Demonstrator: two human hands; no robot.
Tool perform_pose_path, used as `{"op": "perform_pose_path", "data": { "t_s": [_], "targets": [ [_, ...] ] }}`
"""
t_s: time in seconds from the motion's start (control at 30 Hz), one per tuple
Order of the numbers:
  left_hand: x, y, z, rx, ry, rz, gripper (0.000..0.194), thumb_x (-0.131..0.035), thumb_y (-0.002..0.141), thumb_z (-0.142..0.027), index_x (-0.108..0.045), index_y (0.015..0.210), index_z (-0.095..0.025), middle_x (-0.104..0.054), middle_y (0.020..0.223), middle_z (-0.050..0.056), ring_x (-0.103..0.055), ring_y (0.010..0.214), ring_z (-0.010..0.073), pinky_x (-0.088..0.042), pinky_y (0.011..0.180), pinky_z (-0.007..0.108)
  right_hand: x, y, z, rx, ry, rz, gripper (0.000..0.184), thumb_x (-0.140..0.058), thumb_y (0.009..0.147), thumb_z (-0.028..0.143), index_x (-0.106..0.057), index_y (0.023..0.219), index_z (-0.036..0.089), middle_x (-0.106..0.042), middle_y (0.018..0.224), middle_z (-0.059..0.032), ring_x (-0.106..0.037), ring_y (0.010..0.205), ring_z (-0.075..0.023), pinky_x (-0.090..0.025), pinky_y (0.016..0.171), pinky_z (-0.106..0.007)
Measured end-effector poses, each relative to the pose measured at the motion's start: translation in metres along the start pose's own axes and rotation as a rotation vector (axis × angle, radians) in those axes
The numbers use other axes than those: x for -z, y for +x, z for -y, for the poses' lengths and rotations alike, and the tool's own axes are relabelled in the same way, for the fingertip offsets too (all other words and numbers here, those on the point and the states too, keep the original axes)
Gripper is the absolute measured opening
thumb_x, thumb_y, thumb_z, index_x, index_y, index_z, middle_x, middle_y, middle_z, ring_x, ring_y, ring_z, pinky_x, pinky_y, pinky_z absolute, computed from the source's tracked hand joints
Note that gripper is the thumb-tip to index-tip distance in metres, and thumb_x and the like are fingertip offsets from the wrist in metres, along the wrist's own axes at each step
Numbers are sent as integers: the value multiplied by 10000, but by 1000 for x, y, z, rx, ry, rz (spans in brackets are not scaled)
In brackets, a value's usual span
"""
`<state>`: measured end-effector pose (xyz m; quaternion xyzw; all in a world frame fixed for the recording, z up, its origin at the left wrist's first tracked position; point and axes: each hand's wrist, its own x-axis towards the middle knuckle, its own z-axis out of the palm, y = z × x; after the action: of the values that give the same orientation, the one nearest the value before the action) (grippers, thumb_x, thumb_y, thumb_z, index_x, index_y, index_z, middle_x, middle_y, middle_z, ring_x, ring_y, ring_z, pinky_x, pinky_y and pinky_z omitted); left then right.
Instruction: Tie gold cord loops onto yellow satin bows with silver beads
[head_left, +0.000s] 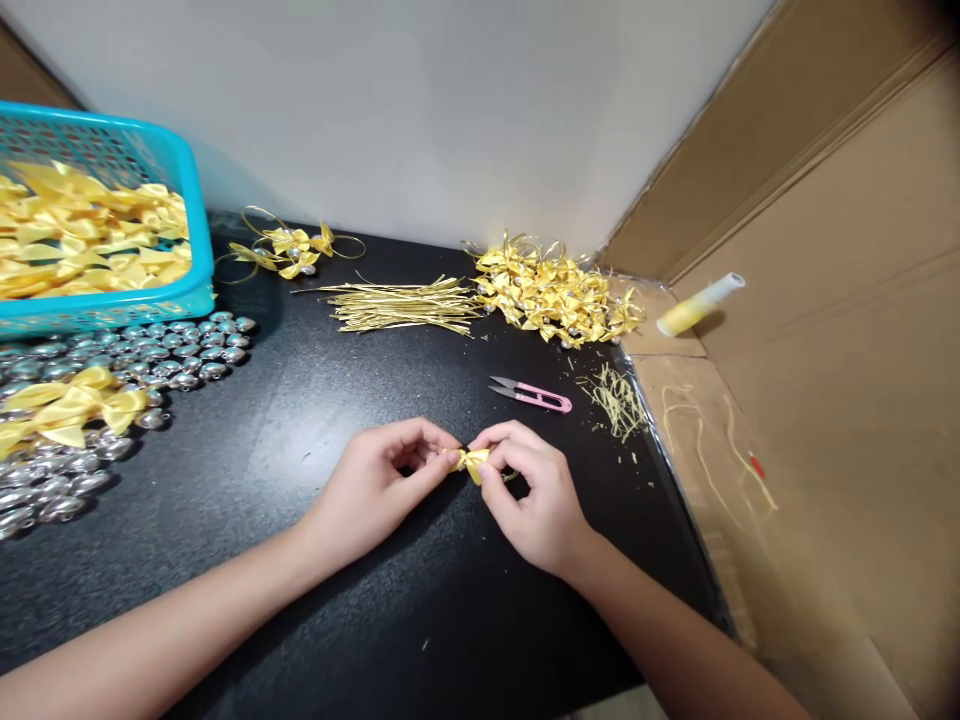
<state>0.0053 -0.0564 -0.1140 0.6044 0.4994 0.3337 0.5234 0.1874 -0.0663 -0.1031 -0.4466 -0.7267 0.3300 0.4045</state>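
Through my feed I see the left hand (373, 487) and right hand (538, 497), each pinched closed on a satiny, flared yellow bow (475, 465) above the grainy black tabletop (420, 625).

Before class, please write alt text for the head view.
Two hands pinch a small yellow bow over a black table. Beyond lie pink snips, gold strands and more bows; a blue basket of yellow ribbons stands at left.

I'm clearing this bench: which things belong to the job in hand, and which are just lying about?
Likely the job's:
yellow bow, between left hand and right hand
loose bows in blue basket
piled bows
silver beads
gold strands
pink snips

Probably just lying about:
yellowish scraps
yellow-and-white tube
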Motion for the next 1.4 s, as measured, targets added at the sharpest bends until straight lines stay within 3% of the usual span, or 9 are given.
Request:
{"op": "perform_pose_path", "data": {
  "t_s": [0.93,1.4],
  "targets": [
    [0,-2,-1,-83,169,-27,191,-581,841,-332,-688,790,-182,-732,741,33,-665,658,160,-516,626,249,-2,-2,0,-39,-1,25,215,-514,800,77,-486,619,191,-647,856,-70,-617,756,-150,-505,671,-272],
    [1,-2,-6,-226,349,-69,179,-553,844,-284,-688,780,-185,-718,704,22,-634,608,139,-468,576,228,-2,-1,3,-29,-13,12,224,-503,789,72,-462,605,193,-641,828,-65,-604,713,-142,-498,644,-266]
  ]
}}
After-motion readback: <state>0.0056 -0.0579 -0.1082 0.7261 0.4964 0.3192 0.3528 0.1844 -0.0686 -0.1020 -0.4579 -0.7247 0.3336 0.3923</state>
